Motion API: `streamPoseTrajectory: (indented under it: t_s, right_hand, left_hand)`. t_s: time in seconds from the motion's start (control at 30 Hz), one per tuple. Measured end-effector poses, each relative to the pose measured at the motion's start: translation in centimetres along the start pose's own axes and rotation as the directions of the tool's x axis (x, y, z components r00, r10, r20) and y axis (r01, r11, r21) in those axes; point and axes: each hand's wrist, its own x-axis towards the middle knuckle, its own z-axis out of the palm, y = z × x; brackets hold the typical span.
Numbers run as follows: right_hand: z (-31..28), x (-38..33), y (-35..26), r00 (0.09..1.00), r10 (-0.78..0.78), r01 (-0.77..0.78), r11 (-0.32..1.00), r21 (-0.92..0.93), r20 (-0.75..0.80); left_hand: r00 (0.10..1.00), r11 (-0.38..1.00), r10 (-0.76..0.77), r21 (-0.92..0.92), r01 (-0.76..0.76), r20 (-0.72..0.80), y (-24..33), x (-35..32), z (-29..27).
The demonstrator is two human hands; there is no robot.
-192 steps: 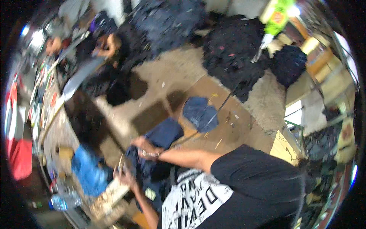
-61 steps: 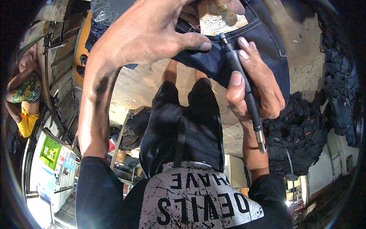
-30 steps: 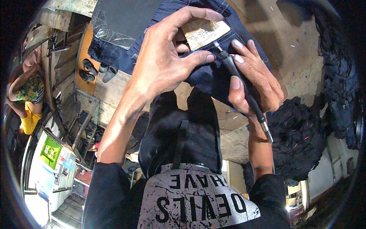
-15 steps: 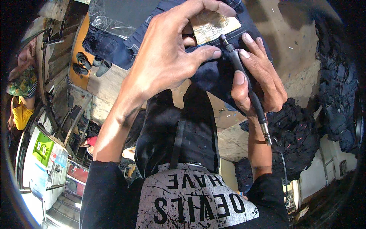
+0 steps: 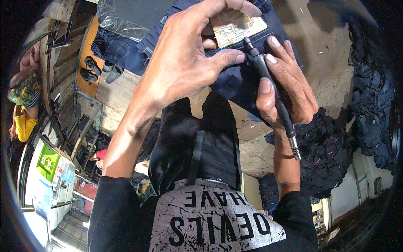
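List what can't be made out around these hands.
All in the head view:
- Left hand: some fingers hidden behind its own thumb and the dark blue cloth.
- Black tool in the right hand: tip too small to tell whether it touches the cloth.
- Dark blue cloth: far end cut off by the top edge.
- Person at far left: partly lost in the dark rim.

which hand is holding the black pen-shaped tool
The right hand; it grips the black tool, while the left hand holds the dark denim garment.
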Motion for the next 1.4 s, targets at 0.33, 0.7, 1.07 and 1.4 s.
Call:
streamPoseTrajectory:
  t_s: [0.33, 0.7, 1.07, 1.4]
  right_hand:
    - [0.3, -0.2, 0.3, 0.999, -0.005, 0.005, 1.0, -0.006, -0.042]
    - [-1.5, -0.6, 0.6, 0.968, 0.215, -0.189, 0.964, 0.186, -0.128]
    - [-1.4, 0.4, 1.0, 0.99, 0.137, -0.136, 0.991, 0.015, -0.044]
    - [-1.1, 0.7, 1.1, 0.986, 0.157, -0.157, 0.988, 0.011, -0.054]
  left_hand:
    - [0.998, 0.998, -0.048, -0.036, 0.049, 0.032, 0.0, 0.6, -0.6]
    - [0.988, 0.976, 0.14, 0.174, -0.127, -0.06, -1.7, 0.2, 0.5]
    - [0.966, 0.947, 0.189, 0.295, -0.131, -0.175, -3.5, 0.2, 1.4]
    - [0.965, 0.944, 0.194, 0.302, -0.135, -0.177, -3.5, 0.7, 1.5]
